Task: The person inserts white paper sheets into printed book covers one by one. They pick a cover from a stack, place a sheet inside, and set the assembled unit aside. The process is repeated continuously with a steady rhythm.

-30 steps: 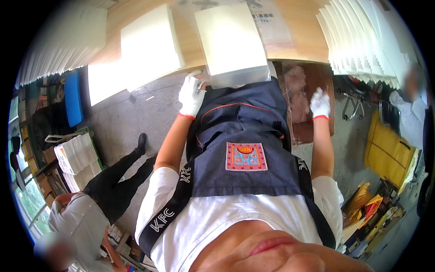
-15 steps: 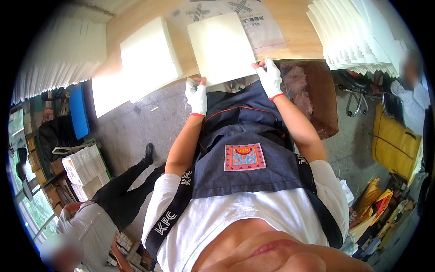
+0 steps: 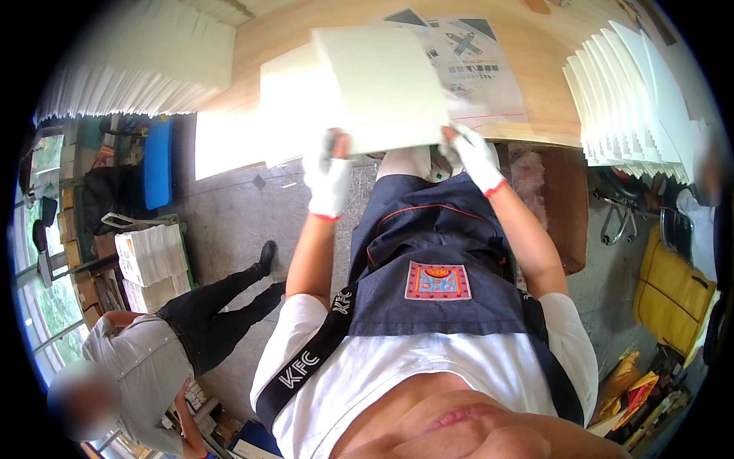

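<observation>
A white stack of paper sheets (image 3: 386,92) is held by its near edge over the wooden table (image 3: 547,118). My left hand (image 3: 329,177), in a white glove with bare fingertips, pinches the near left corner. At the near right corner, my right hand (image 3: 472,158), gloved the same way, has its thumb and fingers closed on the edge. How many sheets are held I cannot tell. The held paper partly covers another white paper pile (image 3: 290,96) on its left. To its right lie clear printed plastic bags (image 3: 483,80), partly overlapped.
Tall white paper stacks (image 3: 153,57) stand at the far left, and fanned folded sheets (image 3: 623,107) at the right. A brown box (image 3: 564,206) is under the table's right part. A co-worker (image 3: 153,344) stands at the lower left; a yellow bundle (image 3: 673,287) is at the right.
Both hands have shifted the held paper leftward across the table, so it now overlaps the left pile. More of the plastic bags shows. The whole view has also shifted.
</observation>
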`<state>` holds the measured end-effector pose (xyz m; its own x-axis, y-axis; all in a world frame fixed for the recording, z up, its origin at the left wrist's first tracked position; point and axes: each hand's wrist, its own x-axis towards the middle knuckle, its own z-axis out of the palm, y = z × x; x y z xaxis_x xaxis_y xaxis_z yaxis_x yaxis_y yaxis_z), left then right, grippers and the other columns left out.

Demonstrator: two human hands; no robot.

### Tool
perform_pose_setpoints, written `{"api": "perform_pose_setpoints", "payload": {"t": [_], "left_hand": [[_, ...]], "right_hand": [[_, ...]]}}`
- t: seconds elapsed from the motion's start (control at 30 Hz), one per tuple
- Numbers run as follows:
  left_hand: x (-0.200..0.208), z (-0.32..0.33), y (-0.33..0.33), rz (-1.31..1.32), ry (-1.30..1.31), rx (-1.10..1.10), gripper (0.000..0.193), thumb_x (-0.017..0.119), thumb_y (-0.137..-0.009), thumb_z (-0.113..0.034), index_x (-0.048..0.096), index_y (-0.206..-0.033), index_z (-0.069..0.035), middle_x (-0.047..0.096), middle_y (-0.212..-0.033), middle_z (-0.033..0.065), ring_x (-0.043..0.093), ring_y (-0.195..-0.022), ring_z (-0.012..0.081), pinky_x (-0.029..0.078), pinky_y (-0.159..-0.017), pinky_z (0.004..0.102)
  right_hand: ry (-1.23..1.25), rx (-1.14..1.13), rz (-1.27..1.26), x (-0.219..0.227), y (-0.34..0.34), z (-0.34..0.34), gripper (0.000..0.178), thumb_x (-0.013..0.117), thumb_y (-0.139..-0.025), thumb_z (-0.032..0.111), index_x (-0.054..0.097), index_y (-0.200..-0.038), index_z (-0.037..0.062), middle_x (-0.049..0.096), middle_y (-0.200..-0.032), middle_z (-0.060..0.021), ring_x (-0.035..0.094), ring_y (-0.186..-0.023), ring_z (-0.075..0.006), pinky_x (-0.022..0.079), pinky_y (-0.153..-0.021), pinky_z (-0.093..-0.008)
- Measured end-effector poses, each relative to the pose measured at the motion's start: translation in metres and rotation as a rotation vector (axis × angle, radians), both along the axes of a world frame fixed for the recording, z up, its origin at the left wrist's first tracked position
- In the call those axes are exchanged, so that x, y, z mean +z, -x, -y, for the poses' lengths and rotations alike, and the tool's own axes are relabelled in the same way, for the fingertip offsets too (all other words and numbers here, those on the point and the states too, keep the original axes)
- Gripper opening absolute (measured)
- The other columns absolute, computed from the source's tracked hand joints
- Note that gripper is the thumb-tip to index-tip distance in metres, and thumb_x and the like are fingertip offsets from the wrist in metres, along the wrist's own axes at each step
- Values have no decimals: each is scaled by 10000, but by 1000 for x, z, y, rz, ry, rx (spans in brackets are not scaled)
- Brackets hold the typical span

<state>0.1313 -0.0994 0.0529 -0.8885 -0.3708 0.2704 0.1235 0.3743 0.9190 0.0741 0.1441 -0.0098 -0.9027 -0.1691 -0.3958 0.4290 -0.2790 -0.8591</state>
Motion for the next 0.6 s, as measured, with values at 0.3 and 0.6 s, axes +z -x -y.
{"api": "perform_pose_setpoints", "payload": {"t": [0.3, 0.6], "left_hand": [[-53, 146, -5, 379, 342, 389, 359, 492, -871, -148, 548, -1221, -92, 601, -1098, 129, 553, -974, 181, 411, -874, 312], [-75, 106, -23, -494, 412, 472, 367, 408, -869, 31, 433, -1235, 34, 453, -1283, 175, 472, -1157, 283, 401, -959, 380]], "right_hand": [[-685, 566, -479, 46, 20, 130, 419, 480, -862, 443, 607, -780, 52, 627, -706, -125, 602, -633, -251, 436, -584, -394], [-27, -223, -336, 124, -22, -103, 222, 449, -935, 214, 584, -880, 47, 561, -662, -33, 502, -537, -87, 353, -419, -190]]}}
